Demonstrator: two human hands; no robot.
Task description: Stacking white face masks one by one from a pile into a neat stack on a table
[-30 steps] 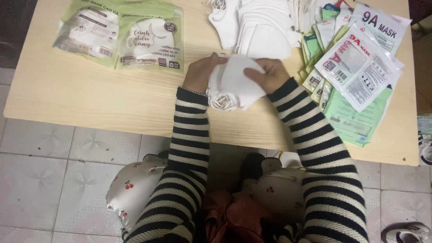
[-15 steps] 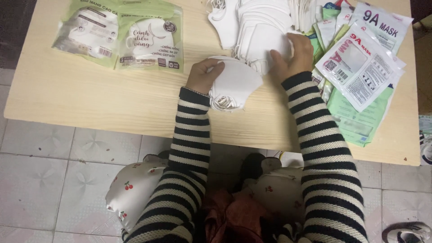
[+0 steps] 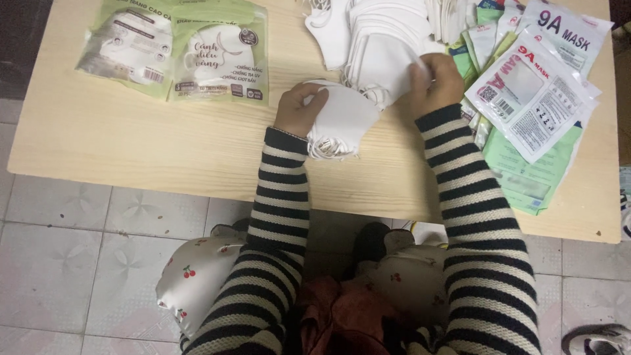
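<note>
My left hand grips a small stack of white face masks lying on the pale wooden table, ear loops hanging at its near edge. My right hand pinches the edge of a white mask on the larger pile of white masks further back. Both arms wear black-and-white striped sleeves.
Two green and clear mask packets lie at the table's back left. A heap of flat empty packets, white, red and green, covers the right side. Below the table are tiled floor and my lap with cherry-print fabric.
My right hand left the small stack and moved back and right to the larger pile, where it now pinches a mask. The left hand stayed on the small stack.
</note>
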